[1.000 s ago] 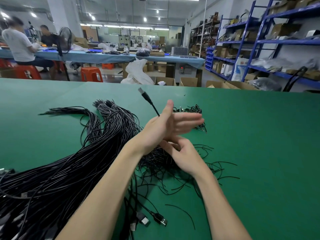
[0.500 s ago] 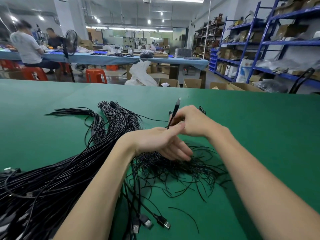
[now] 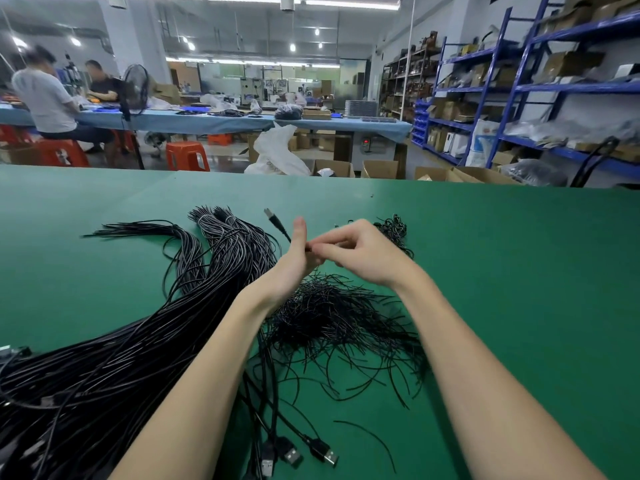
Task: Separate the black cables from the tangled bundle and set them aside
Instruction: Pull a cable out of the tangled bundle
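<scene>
A tangled bundle of thin black cable pieces (image 3: 341, 315) lies on the green table, just under my wrists. One black cable (image 3: 275, 221) with a plug at its tip sticks up and to the left from between my hands. My left hand (image 3: 294, 259) is raised edge-on with its thumb up, and the cable runs past its fingers. My right hand (image 3: 360, 251) pinches the cable's lower part with curled fingertips, right against my left hand. A large sorted sheaf of long black cables (image 3: 131, 337) spreads across the table's left side.
Three USB plugs (image 3: 294, 455) lie near the front edge between my forearms. A small black cable clump (image 3: 394, 228) sits behind my right hand. The green table (image 3: 519, 271) stretches bare to the right. People sit at a blue bench far behind; blue shelving stands at right.
My right hand has come down a little and now pinches the cable lower. My left hand turned upright with the thumb raised. The plug end tilted from upright to leaning left.
</scene>
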Demonstrator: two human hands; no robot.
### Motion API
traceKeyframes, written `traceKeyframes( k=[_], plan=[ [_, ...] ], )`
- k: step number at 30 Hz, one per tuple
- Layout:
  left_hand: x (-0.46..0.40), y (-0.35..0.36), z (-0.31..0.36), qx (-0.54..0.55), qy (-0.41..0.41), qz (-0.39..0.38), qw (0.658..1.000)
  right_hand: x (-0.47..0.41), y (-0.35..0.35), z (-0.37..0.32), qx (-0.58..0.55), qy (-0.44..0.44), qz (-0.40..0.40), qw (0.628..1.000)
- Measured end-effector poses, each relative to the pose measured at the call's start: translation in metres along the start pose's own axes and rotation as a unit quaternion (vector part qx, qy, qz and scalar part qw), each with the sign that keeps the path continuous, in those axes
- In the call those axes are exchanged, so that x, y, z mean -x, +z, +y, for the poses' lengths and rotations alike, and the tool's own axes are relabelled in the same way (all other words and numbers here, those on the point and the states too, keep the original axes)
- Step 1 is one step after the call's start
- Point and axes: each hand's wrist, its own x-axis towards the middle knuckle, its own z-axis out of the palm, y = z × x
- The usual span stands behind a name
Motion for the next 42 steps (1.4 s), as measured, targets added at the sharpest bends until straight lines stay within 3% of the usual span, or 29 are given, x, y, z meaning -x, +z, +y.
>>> traceKeyframes(
  k=[5, 9, 13, 16, 22, 26, 29, 32, 36, 38, 40, 42],
  plan=[
    [-0.008, -0.004, -0.010, 0.050, -0.022, 0.039, 0.998, 0.019, 0.030, 0.019, -0.219, 0.010, 0.061, 0.974],
    [-0.008, 0.001, -0.004, 0.134, 0.018, -0.005, 0.991, 0.027, 0.038, 0.033, -0.247, 0.056, 0.005, 0.967],
    [-0.003, 0.007, 0.006, 0.172, 0.038, -0.093, 0.980, 0.021, 0.039, 0.042, -0.194, 0.084, -0.058, 0.976],
    [0.001, 0.003, 0.007, 0.143, 0.051, -0.143, 0.978, 0.013, 0.037, 0.047, -0.127, 0.126, -0.072, 0.981],
    [0.008, -0.004, 0.010, 0.091, 0.006, -0.241, 0.966, -0.003, 0.010, 0.059, 0.060, 0.147, -0.086, 0.984],
    [0.009, -0.003, 0.010, 0.056, -0.055, -0.288, 0.954, -0.016, -0.012, 0.044, 0.184, 0.084, -0.086, 0.975],
    [0.003, 0.006, 0.001, -0.023, -0.093, -0.225, 0.970, -0.025, -0.026, 0.023, 0.233, 0.064, -0.080, 0.967],
    [-0.001, 0.011, -0.006, -0.058, -0.070, -0.128, 0.988, -0.034, -0.032, -0.002, 0.258, 0.047, -0.082, 0.961],
    [-0.006, 0.004, -0.011, -0.082, -0.057, 0.062, 0.993, -0.025, -0.025, -0.017, 0.236, -0.007, -0.057, 0.970],
    [-0.009, 0.000, -0.009, 0.029, -0.036, 0.081, 0.996, -0.012, -0.016, -0.013, 0.161, -0.017, -0.058, 0.985],
    [-0.008, 0.001, -0.004, 0.178, 0.006, 0.037, 0.983, 0.000, -0.002, -0.006, 0.063, -0.017, -0.062, 0.996],
    [-0.005, 0.003, -0.001, 0.259, 0.026, 0.001, 0.966, 0.007, 0.008, 0.003, -0.033, -0.008, -0.080, 0.996]
  ],
)
